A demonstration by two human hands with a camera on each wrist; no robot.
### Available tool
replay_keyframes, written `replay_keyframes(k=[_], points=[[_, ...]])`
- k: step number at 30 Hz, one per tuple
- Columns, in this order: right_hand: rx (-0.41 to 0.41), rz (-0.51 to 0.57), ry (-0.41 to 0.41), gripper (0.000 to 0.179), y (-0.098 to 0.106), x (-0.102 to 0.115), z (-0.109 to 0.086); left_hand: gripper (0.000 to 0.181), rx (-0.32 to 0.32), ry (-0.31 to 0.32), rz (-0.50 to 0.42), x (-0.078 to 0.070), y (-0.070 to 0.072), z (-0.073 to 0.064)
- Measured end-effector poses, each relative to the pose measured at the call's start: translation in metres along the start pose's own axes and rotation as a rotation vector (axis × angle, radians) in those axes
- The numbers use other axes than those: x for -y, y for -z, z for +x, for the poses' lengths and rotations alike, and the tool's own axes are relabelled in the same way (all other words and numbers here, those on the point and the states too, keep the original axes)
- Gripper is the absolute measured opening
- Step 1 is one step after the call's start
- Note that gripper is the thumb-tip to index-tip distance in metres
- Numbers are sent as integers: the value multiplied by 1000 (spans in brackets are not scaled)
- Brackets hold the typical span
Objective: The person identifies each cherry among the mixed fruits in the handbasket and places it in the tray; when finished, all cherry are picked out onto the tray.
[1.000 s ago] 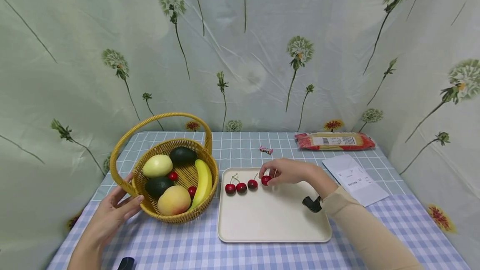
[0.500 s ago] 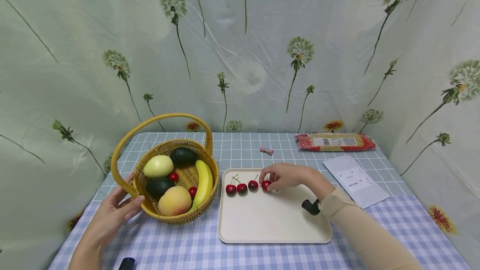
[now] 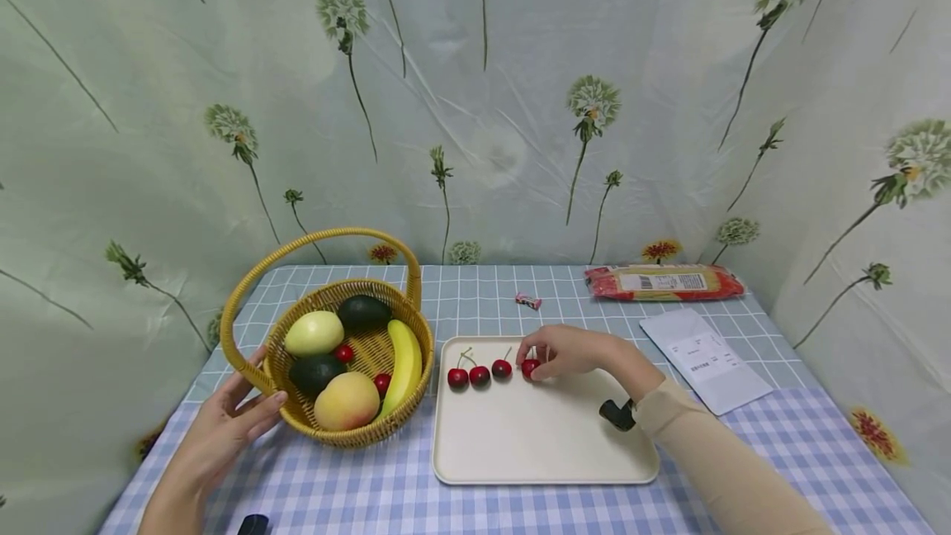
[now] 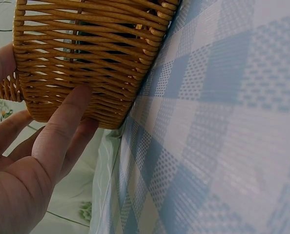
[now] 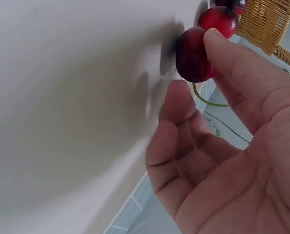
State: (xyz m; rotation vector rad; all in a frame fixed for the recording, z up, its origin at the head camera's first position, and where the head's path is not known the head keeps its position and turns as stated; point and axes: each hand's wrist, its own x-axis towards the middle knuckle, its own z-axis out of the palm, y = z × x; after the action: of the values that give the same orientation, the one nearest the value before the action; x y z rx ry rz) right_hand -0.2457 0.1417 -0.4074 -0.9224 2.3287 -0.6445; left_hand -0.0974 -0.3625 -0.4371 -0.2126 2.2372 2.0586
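Left hand relaxed against the basket, right hand pinches a cherry now nearer the tray's front.

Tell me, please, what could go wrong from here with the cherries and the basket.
The round cherry in the right hand could slip and roll across the tray. That hand might also nudge the neighbouring cherry, which lies close by. The left hand touches the basket, so a careless push could shift it.
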Motion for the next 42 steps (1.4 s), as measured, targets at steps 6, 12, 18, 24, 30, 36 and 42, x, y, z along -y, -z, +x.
replay_keyframes(k=[6,12,18,24,30,36,42], points=[[-18,18,-21,22,-2,-2,-1,97,1,15,3,1,1,-1],[-22,38,-14,25,-3,-3,-2,96,-7,3,-15,4,1,0],[-22,53,-11,27,-3,-3,-2,95,-8,-9,-12,5,1,1],[-19,62,-8,32,-2,-3,-2,96,0,-8,-11,4,1,1],[-20,67,-24,34,0,-2,-5,96,-1,-2,-11,4,1,1],[-23,73,-31,36,1,-4,-5,97,-6,8,-2,4,1,1],[-27,60,-30,32,4,-2,-6,97,-1,14,-2,4,1,2]])
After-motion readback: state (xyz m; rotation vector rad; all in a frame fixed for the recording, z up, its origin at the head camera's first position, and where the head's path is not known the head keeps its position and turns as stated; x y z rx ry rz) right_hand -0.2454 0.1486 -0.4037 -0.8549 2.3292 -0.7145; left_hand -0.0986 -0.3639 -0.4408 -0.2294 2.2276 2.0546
